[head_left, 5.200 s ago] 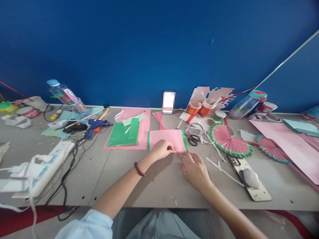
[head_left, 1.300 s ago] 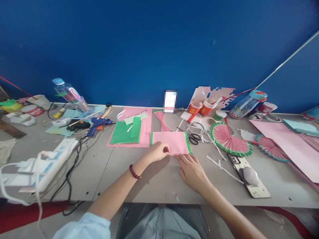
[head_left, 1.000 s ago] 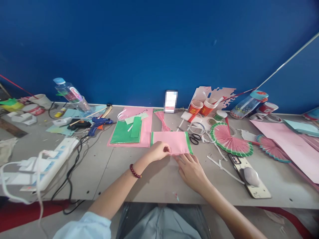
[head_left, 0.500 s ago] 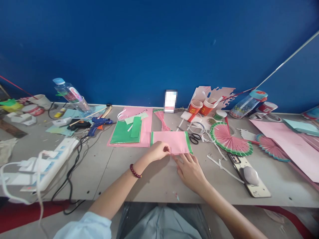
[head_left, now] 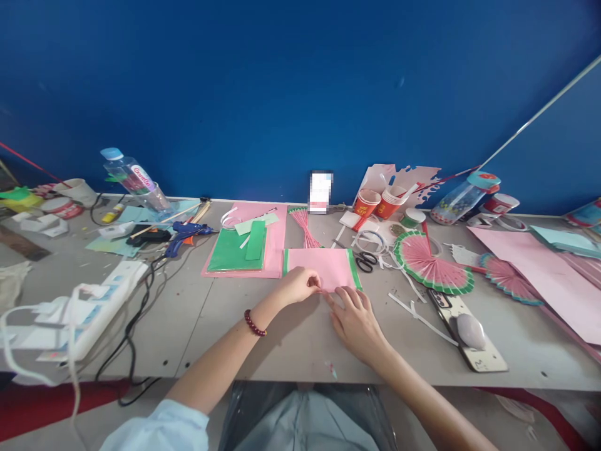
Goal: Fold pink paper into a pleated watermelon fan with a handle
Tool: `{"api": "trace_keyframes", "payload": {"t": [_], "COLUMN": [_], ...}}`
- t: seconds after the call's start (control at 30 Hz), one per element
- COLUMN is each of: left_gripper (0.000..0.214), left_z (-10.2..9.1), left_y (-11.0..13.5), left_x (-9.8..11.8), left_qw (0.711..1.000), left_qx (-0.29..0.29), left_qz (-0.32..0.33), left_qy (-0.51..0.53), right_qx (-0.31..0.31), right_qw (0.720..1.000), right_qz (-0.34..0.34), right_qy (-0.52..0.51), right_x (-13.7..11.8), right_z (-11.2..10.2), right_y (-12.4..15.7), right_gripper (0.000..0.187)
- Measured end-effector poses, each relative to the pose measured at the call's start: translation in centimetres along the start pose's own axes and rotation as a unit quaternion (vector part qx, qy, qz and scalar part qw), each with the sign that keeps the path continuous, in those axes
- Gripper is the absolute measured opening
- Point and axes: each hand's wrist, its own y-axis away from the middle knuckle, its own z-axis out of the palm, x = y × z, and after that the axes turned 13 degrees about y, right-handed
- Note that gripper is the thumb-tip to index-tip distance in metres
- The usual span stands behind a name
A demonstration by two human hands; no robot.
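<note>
Visibly, the grey table is crowded along its far side, and a blue wall rises behind it. The pink sheet, with green strips at its left and right sides, lies at the middle of the table. Black scissors are just beside it on the right; on the left, a green packet lies upon larger pink paper.

The left hand has its thumb and forefinger pressed together on the near edge of the sheet. The right hand is palm down, its fingers stretched forward and slightly apart, touching the same edge.

Far right of the sheet, two red paper cups stand side by side; the right one contains white strips. Near them is a green jar with a white lid. At far left, a clear bottle with blue cap leans to the left; its content I cannot tell.
</note>
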Motion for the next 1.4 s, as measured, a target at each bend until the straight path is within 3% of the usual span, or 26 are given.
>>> {"api": "trace_keyframes", "payload": {"t": [1.0, 1.4], "left_gripper": [0.009, 0.008], "left_z": [-0.2, -0.1], "left_y": [0.4, 0.3], "left_x": [0.6, 0.1], "left_qw": [1.0, 0.999], "left_qx": [-0.004, 0.006], "left_qz": [-0.004, 0.012], "left_qy": [0.007, -0.035], "right_qx": [-0.002, -0.022], "right_qw": [0.999, 0.996], "right_qz": [0.0, -0.056], "right_qy": [-0.04, -0.069], "right_x": [-0.3, 2.0], "right_z": [0.2, -0.9], "right_y": [0.4, -0.3], "right_gripper": [0.043, 0.037]}}
